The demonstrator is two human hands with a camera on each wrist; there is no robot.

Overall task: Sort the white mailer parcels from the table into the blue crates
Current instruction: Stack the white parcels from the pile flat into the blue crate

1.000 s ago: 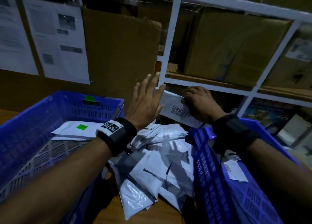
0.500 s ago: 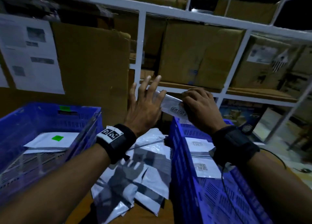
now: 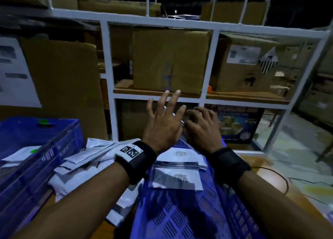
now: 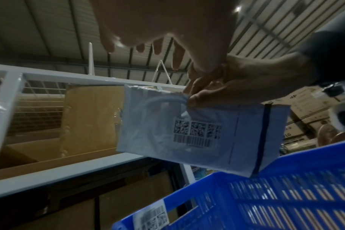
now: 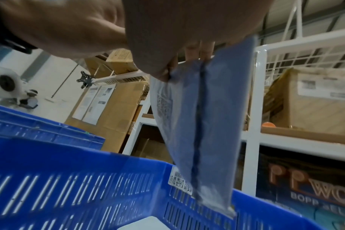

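Note:
My right hand (image 3: 195, 115) pinches the top edge of a white mailer parcel (image 4: 203, 130) with a barcode label, and the parcel hangs down over the far end of the right blue crate (image 3: 180, 213). In the right wrist view the parcel (image 5: 203, 124) dangles just above the crate wall (image 5: 69, 179). My left hand (image 3: 167, 111) is beside it with its fingers spread and straight, holding nothing. Two mailers (image 3: 178, 179) lie in the right crate. More mailers (image 3: 86, 159) are piled on the table between the crates. The left blue crate (image 3: 36, 145) holds a mailer (image 3: 19, 153) with a green sticker.
A white metal rack (image 3: 209, 62) with cardboard boxes (image 3: 169, 60) stands close behind the crates. A cardboard sheet (image 3: 59, 84) leans at the back left. A black cable (image 3: 281, 177) lies on the wooden table (image 3: 270, 177) to the right of the right crate.
Both hands and the parcel have moved right, from over the pile to above the right crate's far end. The parcel has turned from flat to hanging down.

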